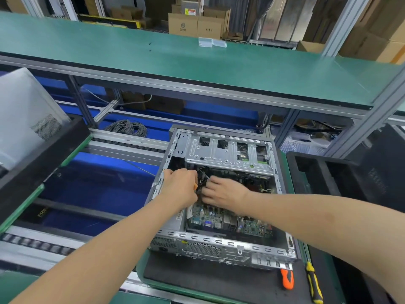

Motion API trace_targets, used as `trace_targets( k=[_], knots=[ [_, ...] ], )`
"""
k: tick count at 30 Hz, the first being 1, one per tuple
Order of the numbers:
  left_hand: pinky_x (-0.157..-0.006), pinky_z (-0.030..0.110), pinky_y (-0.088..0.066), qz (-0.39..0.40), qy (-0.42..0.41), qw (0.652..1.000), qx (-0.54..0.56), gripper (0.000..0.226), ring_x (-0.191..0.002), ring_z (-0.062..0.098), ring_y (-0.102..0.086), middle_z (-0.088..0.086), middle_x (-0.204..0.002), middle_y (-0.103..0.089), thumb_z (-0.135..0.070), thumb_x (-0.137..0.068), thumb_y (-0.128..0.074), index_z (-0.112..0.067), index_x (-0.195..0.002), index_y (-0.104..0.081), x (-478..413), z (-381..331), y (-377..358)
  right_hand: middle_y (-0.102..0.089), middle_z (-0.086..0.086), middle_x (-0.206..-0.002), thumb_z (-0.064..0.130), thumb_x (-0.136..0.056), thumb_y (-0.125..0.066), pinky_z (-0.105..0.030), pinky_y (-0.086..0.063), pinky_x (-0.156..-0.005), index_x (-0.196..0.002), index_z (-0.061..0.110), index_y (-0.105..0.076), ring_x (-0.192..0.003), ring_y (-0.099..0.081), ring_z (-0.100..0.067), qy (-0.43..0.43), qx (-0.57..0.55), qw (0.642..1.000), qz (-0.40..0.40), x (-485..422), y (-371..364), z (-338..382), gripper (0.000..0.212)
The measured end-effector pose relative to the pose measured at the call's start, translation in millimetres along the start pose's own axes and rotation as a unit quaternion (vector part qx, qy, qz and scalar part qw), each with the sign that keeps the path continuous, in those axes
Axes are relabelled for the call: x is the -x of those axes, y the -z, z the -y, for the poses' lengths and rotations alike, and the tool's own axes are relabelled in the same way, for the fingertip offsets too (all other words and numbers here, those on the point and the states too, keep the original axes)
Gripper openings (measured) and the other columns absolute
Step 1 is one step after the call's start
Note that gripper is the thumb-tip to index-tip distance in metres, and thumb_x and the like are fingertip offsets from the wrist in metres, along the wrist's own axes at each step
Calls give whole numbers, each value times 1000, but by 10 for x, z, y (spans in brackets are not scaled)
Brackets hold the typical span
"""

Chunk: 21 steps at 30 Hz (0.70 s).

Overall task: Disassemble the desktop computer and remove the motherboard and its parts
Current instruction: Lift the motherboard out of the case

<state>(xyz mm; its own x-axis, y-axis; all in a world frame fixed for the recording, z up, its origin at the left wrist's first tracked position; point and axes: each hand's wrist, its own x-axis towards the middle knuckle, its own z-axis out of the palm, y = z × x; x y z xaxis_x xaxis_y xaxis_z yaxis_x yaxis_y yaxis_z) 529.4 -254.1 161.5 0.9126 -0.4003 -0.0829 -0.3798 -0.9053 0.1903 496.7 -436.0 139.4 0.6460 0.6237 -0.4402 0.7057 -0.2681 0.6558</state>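
Observation:
An open desktop computer case [221, 244] lies on its side on a dark mat, its metal drive cage [221, 150] at the far end. The green motherboard [228, 222] shows inside near the front. Both hands are deep in the case over a bundle of black cables [200, 178]. My left hand [180, 185] curls around an orange-tipped connector at the cables. My right hand [223, 191] pinches the cables from the right, its fingers bent. What lies under the hands is hidden.
An orange-handled tool [287, 279] and a yellow-and-black screwdriver [314, 284] lie on the mat [197, 275] right of the case. A black tray [317, 172] stands to the right, another computer case [26, 115] at the left. A green shelf [197, 62] runs overhead behind.

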Motion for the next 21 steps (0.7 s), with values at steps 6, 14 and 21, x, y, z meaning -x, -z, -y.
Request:
trace_targets(
  k=[6, 14, 21],
  knots=[
    [-101, 37, -31, 49, -31, 998, -10, 18, -99, 16, -58, -10, -95, -66, -20, -87, -66, -33, -96, -57, 2, 9, 73, -50, -6, -127, 23, -88, -71, -43, -38, -111, -139, 16, -42, -114, -52, -27, 29, -29, 998, -53, 165, 94, -382, 60],
    [-95, 31, -39, 119, -95, 988, 39, 21, -100, 18, -60, -6, -102, -71, -30, -88, -65, -32, -106, -75, -14, 199, 211, -49, -10, -130, 16, -69, -78, -44, -37, -112, -143, 15, -40, -115, -51, -30, 43, -67, 994, -75, 235, 150, -496, 83],
    [-69, 25, -54, 79, -89, 981, 152, 19, -79, 6, -66, -13, -81, -71, -45, -75, -86, -30, -79, -75, -76, 347, 385, -46, -10, -135, 14, -74, -78, -41, -42, -110, -147, 15, -36, -121, -47, -29, 44, -110, 991, -68, 264, 187, -478, 83]
  ],
)
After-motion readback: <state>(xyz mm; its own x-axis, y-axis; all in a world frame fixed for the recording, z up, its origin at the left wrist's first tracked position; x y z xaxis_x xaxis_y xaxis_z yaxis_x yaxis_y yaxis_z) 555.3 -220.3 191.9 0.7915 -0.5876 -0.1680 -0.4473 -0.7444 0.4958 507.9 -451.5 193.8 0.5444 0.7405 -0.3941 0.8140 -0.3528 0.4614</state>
